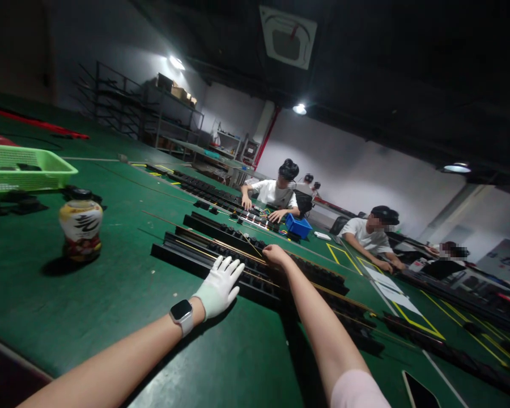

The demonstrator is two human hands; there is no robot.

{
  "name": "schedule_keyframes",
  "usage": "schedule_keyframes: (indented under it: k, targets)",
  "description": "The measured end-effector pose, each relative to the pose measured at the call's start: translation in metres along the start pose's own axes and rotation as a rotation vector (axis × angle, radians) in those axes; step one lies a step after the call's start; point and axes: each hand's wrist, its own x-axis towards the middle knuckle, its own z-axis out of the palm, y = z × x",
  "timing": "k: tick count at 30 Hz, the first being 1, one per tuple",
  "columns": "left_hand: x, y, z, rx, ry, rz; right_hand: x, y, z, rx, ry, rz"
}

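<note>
My left hand (219, 285) wears a white glove and lies flat, fingers spread, on the near edge of a long black tray of small parts (187, 252). A smartwatch sits on that wrist. My right hand (274, 254) is bare and reaches further onto the black trays, fingers curled down onto a thin brass-coloured rod (221, 241) that runs along them. Whether it grips the rod is hidden. Several such black trays lie side by side on the green table (123, 306).
A squat labelled jar (81, 225) stands at left, behind it a green plastic basket (25, 168). A blue bin (298, 226) sits by a seated person across the table; other people work further right. A dark phone (420, 391) lies at bottom right.
</note>
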Motion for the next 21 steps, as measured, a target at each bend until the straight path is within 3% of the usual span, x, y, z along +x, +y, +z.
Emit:
schedule_keyframes:
  k: [6,13,17,21]
  targets:
    - [0.000,-0.003,0.002,-0.012,-0.007,-0.004,0.021,-0.003,0.017,-0.057,-0.117,0.064]
    - [0.000,-0.002,-0.003,-0.037,-0.035,-0.010,0.022,-0.005,-0.001,0.013,0.011,-0.132]
    - [0.000,-0.002,-0.003,-0.048,-0.034,-0.007,0.003,-0.009,-0.013,0.056,0.111,-0.295]
    - [-0.001,-0.001,0.002,-0.046,-0.008,-0.020,-0.044,-0.007,-0.011,0.109,0.229,-0.500]
